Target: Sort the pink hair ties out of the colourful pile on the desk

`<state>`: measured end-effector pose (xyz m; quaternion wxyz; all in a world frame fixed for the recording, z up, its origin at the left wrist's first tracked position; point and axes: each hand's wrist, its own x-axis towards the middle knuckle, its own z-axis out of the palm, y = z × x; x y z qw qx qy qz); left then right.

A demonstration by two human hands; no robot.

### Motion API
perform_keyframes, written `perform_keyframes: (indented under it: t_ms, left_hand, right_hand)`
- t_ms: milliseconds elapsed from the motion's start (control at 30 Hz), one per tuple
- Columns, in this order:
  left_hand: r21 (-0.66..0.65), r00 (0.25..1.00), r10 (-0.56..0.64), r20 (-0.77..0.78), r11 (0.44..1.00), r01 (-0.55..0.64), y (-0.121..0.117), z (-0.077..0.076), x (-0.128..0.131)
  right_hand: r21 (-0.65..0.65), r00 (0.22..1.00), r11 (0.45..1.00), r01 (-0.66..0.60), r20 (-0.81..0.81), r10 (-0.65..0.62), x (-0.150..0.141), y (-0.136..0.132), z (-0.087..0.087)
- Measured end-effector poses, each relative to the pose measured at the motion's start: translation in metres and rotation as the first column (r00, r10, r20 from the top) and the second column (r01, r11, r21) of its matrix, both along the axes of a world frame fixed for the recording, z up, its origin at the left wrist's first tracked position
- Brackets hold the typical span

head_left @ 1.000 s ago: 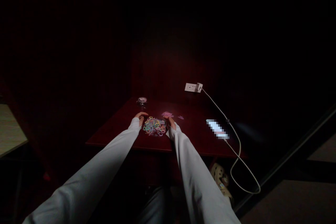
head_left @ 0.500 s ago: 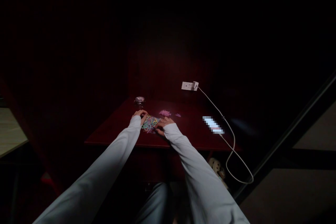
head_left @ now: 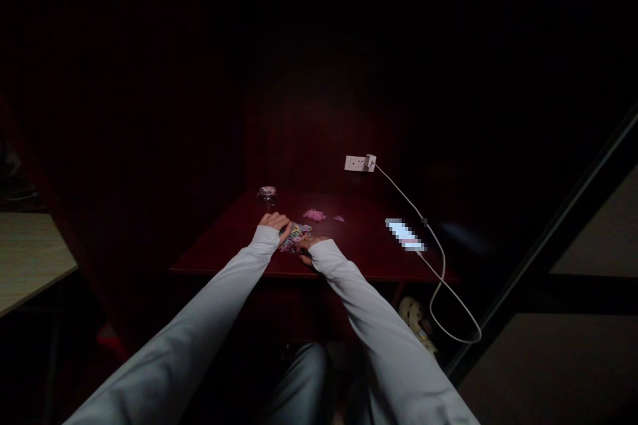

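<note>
A pile of small multicoloured bands (head_left: 296,234), like little rubber bands, lies on the dark red table between my hands. My left hand (head_left: 276,221) cups the pile's left side, fingers stretched out and thumb apart. At the pile's right edge, my right hand (head_left: 310,246) touches the bands with bent fingers, its thumb held away from them; the fingertips are partly hidden. Just beyond lies a smaller heap of pink bands (head_left: 314,215), with a few purple-pink bands (head_left: 339,218) to its right.
A round clear container (head_left: 268,192) stands at the table's back left. To the right, a blurred lit phone (head_left: 405,234) is joined by a white cable (head_left: 443,259) to a charger in the wall socket (head_left: 355,163). The table's front edge (head_left: 279,274) is close to me.
My left hand has moved right over the coloured pile, covering more of its left side. The pile looks narrower and pushed together. My right hand has shifted slightly down.
</note>
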<state>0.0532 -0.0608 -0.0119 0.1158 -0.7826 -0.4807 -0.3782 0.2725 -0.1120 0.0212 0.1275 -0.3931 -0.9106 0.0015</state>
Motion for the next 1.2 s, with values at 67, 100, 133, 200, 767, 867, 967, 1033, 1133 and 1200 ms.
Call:
perform_keyframes:
  t_ms: [67, 100, 133, 200, 767, 867, 967, 1033, 1133, 1200]
  left_hand:
    - [0.020, 0.999, -0.014, -0.032, 1.000, 0.015, -0.004, 0.001, 0.001]
    - [0.024, 0.999, -0.020, -0.043, 0.999, 0.021, -0.005, 0.001, 0.001]
    - [0.024, 0.998, -0.024, -0.050, 0.999, 0.025, -0.006, 0.000, 0.001]
    - [0.017, 0.998, -0.025, -0.055, 1.000, 0.026, -0.009, -0.002, 0.001]
    - [-0.181, 0.995, 0.037, -0.093, 0.982, -0.054, -0.030, -0.016, 0.009]
    - [-0.218, 0.996, 0.031, -0.088, 0.975, -0.050, -0.036, -0.016, 0.011]
    - [-0.261, 0.997, 0.027, -0.068, 0.964, -0.044, -0.039, -0.016, 0.009]
    - [-0.283, 0.998, 0.024, -0.051, 0.958, -0.037, -0.040, -0.016, 0.007]
    - [-0.302, 0.999, 0.031, -0.029, 0.952, -0.038, -0.042, -0.016, 0.006]
    - [-0.313, 0.999, 0.046, -0.017, 0.948, -0.049, -0.042, -0.017, 0.006]
  right_hand:
    - [0.002, 0.999, 0.999, 0.054, 0.005, -0.054, -0.008, -0.002, -0.002]
    - [0.003, 0.997, 0.997, 0.075, 0.005, -0.075, -0.011, -0.004, -0.003]
    - [0.004, 0.996, 0.996, 0.088, 0.004, -0.088, -0.014, -0.005, -0.004]
    - [0.007, 0.994, 0.994, 0.105, -0.005, -0.105, -0.017, -0.007, -0.005]
    - [-0.044, 0.947, 0.954, 0.298, -0.110, -0.301, -0.045, -0.005, -0.005]
    - [-0.043, 0.939, 0.949, 0.313, -0.139, -0.316, -0.044, -0.006, -0.005]
    - [-0.037, 0.942, 0.953, 0.300, -0.144, -0.302, -0.039, -0.006, -0.009]
    - [-0.023, 0.950, 0.961, 0.277, -0.146, -0.277, -0.035, -0.005, -0.014]
    - [0.020, 0.959, 0.973, 0.232, -0.172, -0.225, -0.032, -0.003, -0.022]
    - [0.083, 0.962, 0.979, 0.186, -0.219, -0.164, -0.033, 0.000, -0.026]
